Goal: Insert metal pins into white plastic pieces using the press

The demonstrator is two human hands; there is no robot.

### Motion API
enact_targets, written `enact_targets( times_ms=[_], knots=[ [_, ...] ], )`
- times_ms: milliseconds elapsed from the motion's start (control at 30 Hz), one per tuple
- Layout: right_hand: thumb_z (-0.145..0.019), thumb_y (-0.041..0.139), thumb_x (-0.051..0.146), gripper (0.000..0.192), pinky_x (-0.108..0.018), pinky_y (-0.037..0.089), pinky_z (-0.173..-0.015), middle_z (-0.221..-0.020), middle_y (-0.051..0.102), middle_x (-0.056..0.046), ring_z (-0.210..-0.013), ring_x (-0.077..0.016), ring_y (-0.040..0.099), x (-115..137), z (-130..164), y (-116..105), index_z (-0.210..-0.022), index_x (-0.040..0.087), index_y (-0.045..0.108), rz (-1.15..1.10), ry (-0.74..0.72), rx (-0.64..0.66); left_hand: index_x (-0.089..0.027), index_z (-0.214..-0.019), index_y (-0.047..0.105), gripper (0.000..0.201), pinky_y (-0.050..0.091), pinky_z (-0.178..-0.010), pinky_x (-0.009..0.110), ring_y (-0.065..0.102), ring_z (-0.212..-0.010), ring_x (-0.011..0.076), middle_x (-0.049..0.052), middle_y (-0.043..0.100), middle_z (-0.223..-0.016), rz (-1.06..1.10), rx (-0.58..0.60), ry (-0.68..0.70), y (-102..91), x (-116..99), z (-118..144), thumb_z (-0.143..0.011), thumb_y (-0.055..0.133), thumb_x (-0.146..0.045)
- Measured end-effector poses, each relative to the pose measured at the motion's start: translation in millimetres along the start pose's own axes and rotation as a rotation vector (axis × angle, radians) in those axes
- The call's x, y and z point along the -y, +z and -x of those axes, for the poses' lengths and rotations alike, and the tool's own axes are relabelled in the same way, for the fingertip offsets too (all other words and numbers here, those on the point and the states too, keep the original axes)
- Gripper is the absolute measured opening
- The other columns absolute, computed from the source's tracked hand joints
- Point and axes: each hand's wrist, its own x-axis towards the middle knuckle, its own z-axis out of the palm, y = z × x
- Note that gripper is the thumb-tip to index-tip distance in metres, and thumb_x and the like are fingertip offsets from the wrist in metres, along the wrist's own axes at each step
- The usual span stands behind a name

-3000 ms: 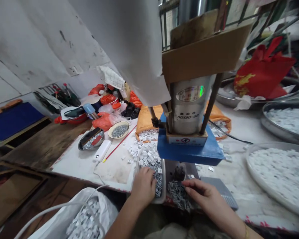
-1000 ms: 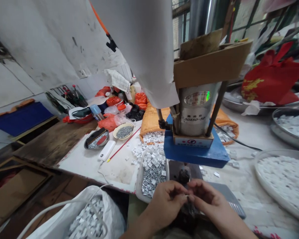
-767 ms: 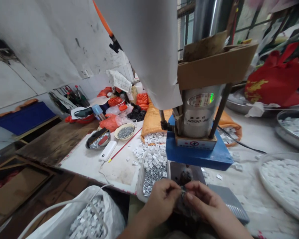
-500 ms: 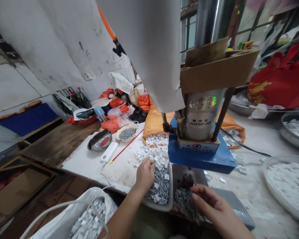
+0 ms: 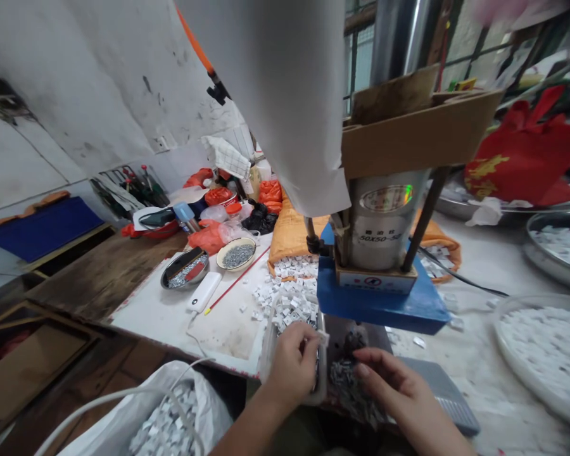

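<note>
My left hand (image 5: 292, 362) is over a shallow tray (image 5: 266, 335) of white plastic squares and metal clips, pinching one small white square (image 5: 322, 337) between thumb and fingers. My right hand (image 5: 393, 387) rests with curled fingers on a heap of small metal clips (image 5: 349, 386) just under the press; whether it grips one is hidden. Above both hands stands a small press (image 5: 380, 221) with a silver cylinder on a blue plate (image 5: 384, 306), and a dark die (image 5: 350, 342) sits below it.
Loose white squares (image 5: 287, 292) lie behind the tray. Round pans of white parts (image 5: 541, 345) fill the right. A white sack of parts (image 5: 166, 424) hangs at my lower left. A power bank (image 5: 204, 291), two dishes of metal bits (image 5: 237, 254) and a red bag (image 5: 527, 155) stand around.
My left hand has drawn back from the far part of the tray toward the press, now with a white square in its fingers. My right hand stayed on the clip heap.
</note>
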Motion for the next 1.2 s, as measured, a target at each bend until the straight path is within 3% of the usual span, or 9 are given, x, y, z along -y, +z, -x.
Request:
enact_targets(
  times_ms=[100,200,367,433,567,700,900,1200],
  knots=[
    [-0.056,0.073,0.055,0.046,-0.032,0.054,-0.069,-0.085,0.074,-0.009,-0.078,-0.0248,0.066,4,1,4,-0.085,0.02,0.071,-0.052,-0.022,0.045,-0.017,-0.074,0.056,0.016,0.042,-0.073,0.026,0.055,-0.08,0.0161,0.005,0.06,-0.082,0.136,0.1,0.081,4.6,-26,14,-0.083,0.046,-0.009],
    [-0.058,0.072,0.055,0.043,-0.036,0.054,-0.076,-0.086,0.075,-0.01,-0.083,-0.0277,0.067,8,4,3,-0.084,0.02,0.074,-0.037,-0.053,0.066,-0.017,-0.073,0.056,0.013,0.041,-0.073,0.027,0.054,-0.079,0.0163,0.004,0.059,-0.081,0.165,0.13,0.086,10.7,-34,19,-0.08,0.05,-0.008],
    [-0.06,0.069,0.058,0.041,-0.036,0.055,-0.071,-0.079,0.075,-0.007,-0.08,-0.0282,0.067,13,10,-4,-0.081,0.023,0.076,0.011,-0.056,0.102,-0.018,-0.08,0.054,0.009,0.038,-0.057,0.021,0.047,-0.062,0.0112,-0.003,0.051,-0.069,0.291,0.188,-0.169,19.4,-31,16,-0.076,0.057,-0.01],
    [-0.06,0.07,0.057,0.04,-0.034,0.055,-0.069,-0.077,0.074,-0.006,-0.08,-0.0275,0.066,12,11,-6,-0.081,0.024,0.076,-0.021,-0.037,0.111,-0.018,-0.086,0.056,0.013,0.037,-0.056,0.02,0.045,-0.06,0.0103,-0.003,0.05,-0.069,0.311,0.203,-0.196,20.3,-32,16,-0.075,0.059,-0.011],
    [-0.063,0.07,0.054,0.036,-0.027,0.051,-0.055,-0.059,0.067,-0.001,-0.057,-0.0178,0.06,9,10,-6,-0.082,0.024,0.075,-0.136,0.06,0.152,-0.02,-0.094,0.061,0.026,0.041,-0.065,0.022,0.05,-0.069,0.0119,0.0,0.057,-0.084,0.218,0.2,-0.036,17.8,-38,18,-0.073,0.058,-0.005],
    [-0.061,0.072,0.054,0.038,-0.019,0.033,-0.037,-0.049,0.056,0.004,-0.037,-0.0064,0.036,6,9,-4,-0.083,0.023,0.073,-0.193,0.163,0.178,-0.02,-0.092,0.062,0.026,0.042,-0.074,0.025,0.054,-0.08,0.0151,0.002,0.06,-0.088,0.13,0.178,0.067,16.3,-39,19,-0.076,0.053,-0.002],
    [-0.06,0.07,0.058,0.04,-0.021,0.033,-0.039,-0.043,0.043,0.006,-0.039,-0.0087,0.037,7,8,-3,-0.075,0.021,0.069,-0.13,0.094,0.188,-0.021,-0.097,0.062,0.035,0.043,-0.08,0.027,0.056,-0.088,0.0172,0.004,0.06,-0.092,0.052,0.199,0.138,21.6,-40,20,-0.073,0.05,0.002],
    [-0.059,0.071,0.055,0.041,-0.021,0.032,-0.04,-0.046,0.044,0.007,-0.04,-0.0072,0.032,7,6,-5,-0.073,0.017,0.068,-0.107,0.051,0.148,-0.023,-0.111,0.058,0.048,0.044,-0.088,0.03,0.053,-0.096,0.0179,0.004,0.057,-0.104,0.066,0.216,0.165,18.0,-46,20,-0.071,0.051,0.003]
  ],
)
